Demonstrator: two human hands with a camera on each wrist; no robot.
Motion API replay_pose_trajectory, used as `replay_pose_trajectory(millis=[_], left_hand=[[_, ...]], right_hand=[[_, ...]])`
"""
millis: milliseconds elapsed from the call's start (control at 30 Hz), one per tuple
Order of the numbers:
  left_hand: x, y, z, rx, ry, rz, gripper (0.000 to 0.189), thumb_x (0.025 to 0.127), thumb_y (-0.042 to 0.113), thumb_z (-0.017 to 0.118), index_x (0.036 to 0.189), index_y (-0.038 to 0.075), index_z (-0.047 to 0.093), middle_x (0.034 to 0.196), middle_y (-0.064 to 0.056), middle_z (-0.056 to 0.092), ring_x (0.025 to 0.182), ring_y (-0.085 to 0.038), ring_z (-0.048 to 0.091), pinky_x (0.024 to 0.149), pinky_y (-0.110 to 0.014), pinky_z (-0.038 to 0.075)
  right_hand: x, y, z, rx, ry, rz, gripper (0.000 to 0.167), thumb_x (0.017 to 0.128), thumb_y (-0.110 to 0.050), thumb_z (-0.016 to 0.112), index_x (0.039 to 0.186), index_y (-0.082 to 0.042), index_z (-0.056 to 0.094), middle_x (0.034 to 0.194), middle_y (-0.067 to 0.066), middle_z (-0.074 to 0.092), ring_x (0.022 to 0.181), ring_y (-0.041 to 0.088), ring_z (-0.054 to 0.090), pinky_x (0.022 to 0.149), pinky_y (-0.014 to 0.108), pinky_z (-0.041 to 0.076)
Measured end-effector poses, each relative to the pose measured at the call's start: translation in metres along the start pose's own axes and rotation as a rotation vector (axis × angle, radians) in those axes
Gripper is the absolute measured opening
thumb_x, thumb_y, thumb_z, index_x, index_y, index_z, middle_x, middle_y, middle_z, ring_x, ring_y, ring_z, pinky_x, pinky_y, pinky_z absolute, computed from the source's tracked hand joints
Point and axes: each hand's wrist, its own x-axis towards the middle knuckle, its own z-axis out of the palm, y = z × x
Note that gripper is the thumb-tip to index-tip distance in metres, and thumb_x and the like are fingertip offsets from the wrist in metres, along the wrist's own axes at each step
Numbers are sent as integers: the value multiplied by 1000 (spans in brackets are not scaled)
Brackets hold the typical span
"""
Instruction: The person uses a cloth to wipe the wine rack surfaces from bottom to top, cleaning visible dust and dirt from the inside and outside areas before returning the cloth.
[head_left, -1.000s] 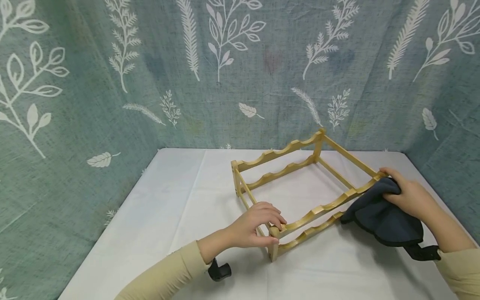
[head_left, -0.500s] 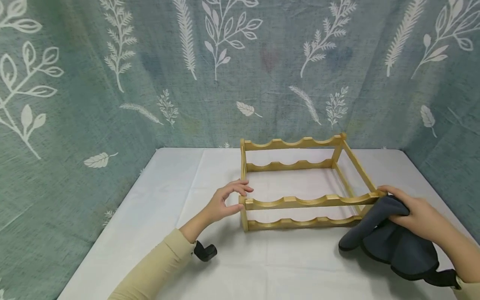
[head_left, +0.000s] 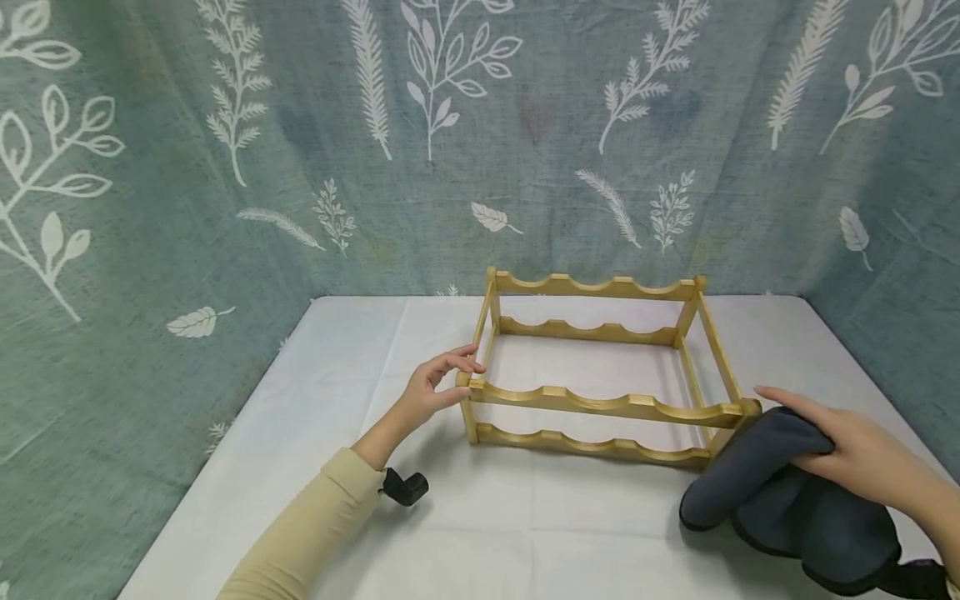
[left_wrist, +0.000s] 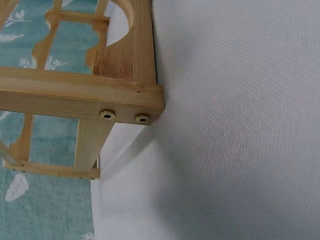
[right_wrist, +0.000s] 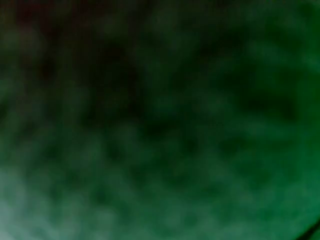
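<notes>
A light wooden wine rack (head_left: 600, 402) with scalloped rails stands upright on the table in the head view. My left hand (head_left: 431, 385) is at its front left corner, thumb in front and fingers bent over behind the post. In the left wrist view the rack's end post (left_wrist: 75, 97) shows two screw heads; no fingers appear there. My right hand (head_left: 862, 454) grips a dark blue cloth (head_left: 787, 492) with black edging, bunched and hanging down. That cloth overlaps the rack's front right corner. The right wrist view is only a dark green blur.
A white cloth covers the table (head_left: 480, 533). Behind and beside it hang blue-green curtains (head_left: 450, 192) with white leaf prints. A black wrist camera (head_left: 405, 487) sits under the left sleeve, close over the table.
The rack has turned clockwise from a slant to nearly square with the table. My left hand has moved away and left with its corner; my right hand and cloth have come nearer.
</notes>
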Motion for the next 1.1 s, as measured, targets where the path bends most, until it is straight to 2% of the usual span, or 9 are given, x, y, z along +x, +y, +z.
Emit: replay_pose_trajectory(millis=[67,133,200,300,400,533,767,933,1100], left_hand=[[0,0,1,-2,5,-1,24,81,-9,60,97,10,58,107,14,63,130,-25,37,107,-53,21],[-1,0,2,-6,14,-5,19,81,-9,60,97,1,56,106,15,63,130,-25,37,108,-52,21],[-2,4,3,-11,21,-11,18,81,-11,59,97,-6,54,105,16,63,130,-28,36,108,-52,20],[-2,13,4,7,21,-21,17,81,-12,58,97,-8,54,109,14,62,130,-31,36,108,-53,21],[0,24,5,42,11,-42,16,82,-10,58,97,-7,56,116,-3,60,130,-34,35,106,-54,23],[1,32,7,62,9,-66,15,82,-9,58,96,-7,56,120,-18,57,129,-38,34,105,-55,25],[-2,22,9,33,32,-54,15,83,-9,57,98,-8,54,114,20,56,131,-34,33,105,-59,21],[-4,6,8,25,45,-49,17,82,-11,57,98,-7,54,111,21,58,131,-32,34,105,-58,21],[-5,0,6,49,34,-44,16,84,-4,59,100,-1,57,115,15,59,132,-27,35,106,-55,23]], right_hand=[[-1,6,-12,-20,94,1,76,68,-3,76,135,-20,45,113,-13,57,80,0,57,59,33,48],[2,5,-27,-25,206,33,65,69,0,75,128,-13,51,111,-10,58,84,10,61,65,41,49],[10,0,-43,-33,323,81,53,73,0,72,122,-6,54,109,-1,61,80,-5,55,65,37,46],[30,-16,-66,-10,467,139,40,81,2,64,119,3,53,107,33,53,78,-17,44,68,33,40],[57,-36,-85,-58,534,169,33,85,-3,60,117,3,54,104,33,54,69,-5,50,63,34,37],[104,-71,-94,-209,429,166,37,86,-12,62,121,-8,52,108,28,57,77,45,54,62,55,39],[205,-101,-31,-446,126,-149,45,80,-21,71,122,-16,55,97,19,59,72,31,59,52,43,47],[256,-116,44,-492,-103,-355,37,83,-22,67,119,-17,57,93,14,59,68,26,57,53,36,48],[291,-134,99,-531,-211,-351,37,89,-21,60,125,-20,53,103,13,59,76,26,58,64,36,51]])
